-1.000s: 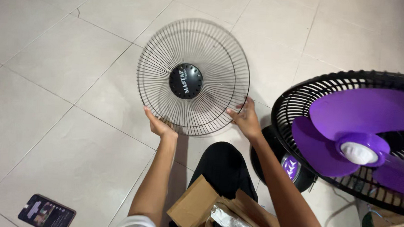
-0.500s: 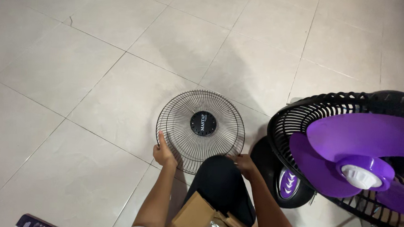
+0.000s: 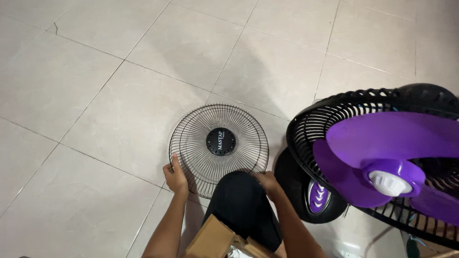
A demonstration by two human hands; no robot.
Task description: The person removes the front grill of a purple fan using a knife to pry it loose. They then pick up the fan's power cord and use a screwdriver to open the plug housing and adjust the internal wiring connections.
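Grille (image 3: 219, 144) flat on floor (image 3: 85, 85), left hand (image 3: 175, 176) at its left edge, right hand (image 3: 268, 182) at its right, fan (image 3: 395, 164) just right of it, box (image 3: 207, 245) near the knee (image 3: 241, 203).

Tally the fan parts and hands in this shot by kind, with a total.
Loose wire fan guard: 1
Fan with purple blades in its rear guard: 1
Round fan base: 1
Hands on the loose guard, left hand and right hand: 2
Total: 5

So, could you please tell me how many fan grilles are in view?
2. The loose front grille lies on the tiled floor, held by the left hand and right hand; the rear grille sits behind the purple blades, right.
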